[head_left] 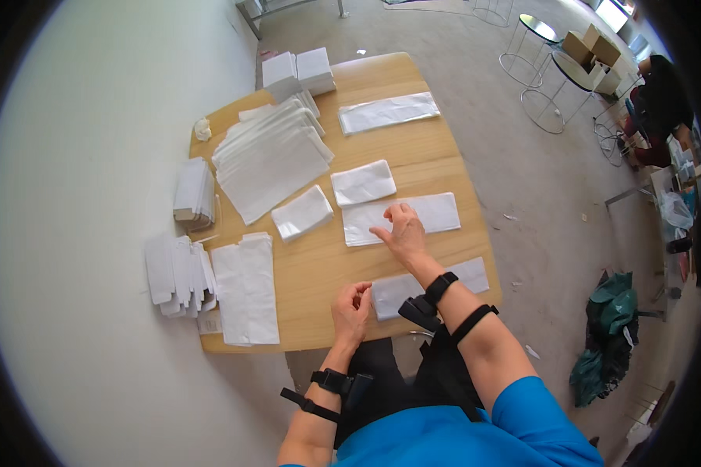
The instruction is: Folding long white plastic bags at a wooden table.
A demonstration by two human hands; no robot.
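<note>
My right hand [404, 233] is over a long folded white sheet [442, 212] in the middle right of the table. Its thumb and forefinger are spread, with nothing visible between them. My left hand [352, 311] is at the left end of another long folded white sheet [393, 296], near the table's front edge. The fingers there are curled together; whether they pinch the sheet's corner is hidden. My right forearm covers part of this near sheet. Two shorter folded white packets, a right one [364, 183] and a left one [303, 212], lie just beyond.
On the wooden table [311, 292] are fanned white sheets [273, 156], a flat white sheet [245, 288], a far folded sheet [389, 113] and white box stacks [297, 72]. More flat white boxes [181, 272] stand along the left wall. A person [662, 109] sits far right.
</note>
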